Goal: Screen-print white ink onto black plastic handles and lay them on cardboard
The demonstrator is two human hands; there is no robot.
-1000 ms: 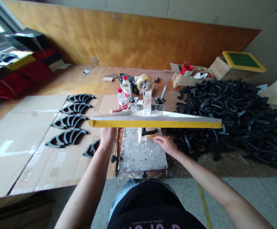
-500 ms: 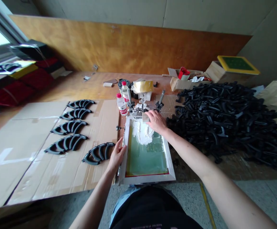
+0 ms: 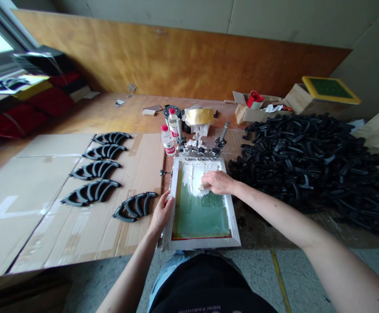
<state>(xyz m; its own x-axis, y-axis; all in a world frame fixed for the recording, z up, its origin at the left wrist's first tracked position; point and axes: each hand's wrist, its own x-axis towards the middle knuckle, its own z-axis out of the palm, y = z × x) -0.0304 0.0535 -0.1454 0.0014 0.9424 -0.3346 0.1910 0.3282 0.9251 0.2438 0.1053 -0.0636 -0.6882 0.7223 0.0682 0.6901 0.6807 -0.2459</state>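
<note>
A screen printing frame (image 3: 234, 217) with a metal rim and green mesh lies in front of me. White ink (image 3: 194, 174) is smeared thickly over the far part of its mesh. My right hand (image 3: 218, 181) is closed over the ink's right side, gripping a small pale scraper that the fingers now mostly hide. My left hand (image 3: 163, 209) holds the frame's left rim, thumb toward the mesh. At the far end, a metal hinge clamp (image 3: 200, 153) with two upright posts meets the frame.
Black curved parts (image 3: 91, 192) lie in fanned groups on cardboard (image 3: 55, 234) at left. A large heap of black parts (image 3: 293, 165) fills the right. Behind the clamp stand two red-capped bottles (image 3: 168, 141) and a yellow tape roll (image 3: 198, 116). An open carton (image 3: 246, 115) sits farther back.
My right hand has moved toward me with the scraper, from the far end of the frame into the white ink. My left hand stays at the left rim.
</note>
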